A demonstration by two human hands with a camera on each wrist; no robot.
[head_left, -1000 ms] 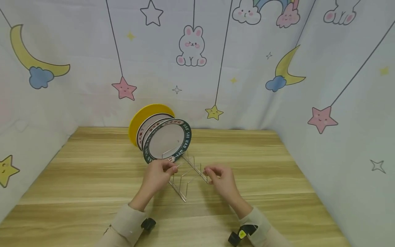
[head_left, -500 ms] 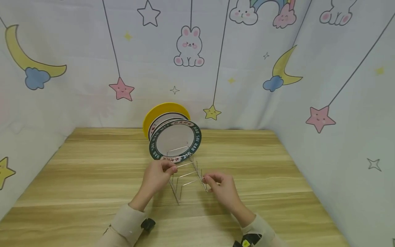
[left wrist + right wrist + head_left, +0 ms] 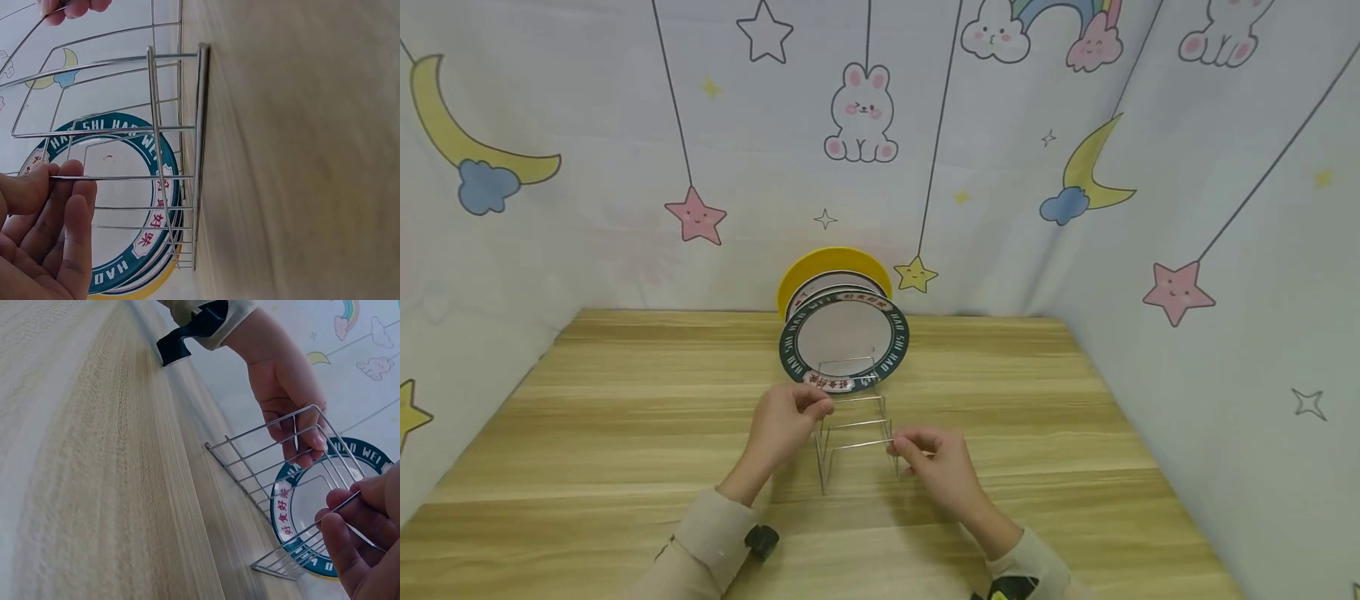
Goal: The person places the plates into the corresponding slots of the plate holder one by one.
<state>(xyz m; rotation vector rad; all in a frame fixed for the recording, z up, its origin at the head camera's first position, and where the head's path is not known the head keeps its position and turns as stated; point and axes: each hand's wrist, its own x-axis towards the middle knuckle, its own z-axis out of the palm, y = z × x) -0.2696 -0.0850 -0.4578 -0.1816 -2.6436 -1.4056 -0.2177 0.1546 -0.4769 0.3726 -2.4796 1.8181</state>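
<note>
A wire plate rack [image 3: 860, 422] of thin silvery bars stands on the table, with several plates upright in its far end. The front plate [image 3: 846, 337] is white with a dark green lettered rim; behind it are more white plates and a yellow plate [image 3: 835, 260] at the back. My left hand [image 3: 786, 423] pinches a wire on the rack's left side between thumb and fingers. On the right side, nearer the front, my right hand [image 3: 942, 468] pinches another wire. The left wrist view shows the left fingers [image 3: 76, 231] around the wire.
A wooden table [image 3: 625, 467] lies under the rack. White cloth walls [image 3: 625, 150] printed with rabbits, stars and moons close in the back and both sides. Black straps with small devices [image 3: 763, 542] sit at the sleeves.
The rack has turned, its plate end swinging to the right, so the front plate now faces more toward me. Both hands keep their pinch; the right hand has moved slightly nearer.
</note>
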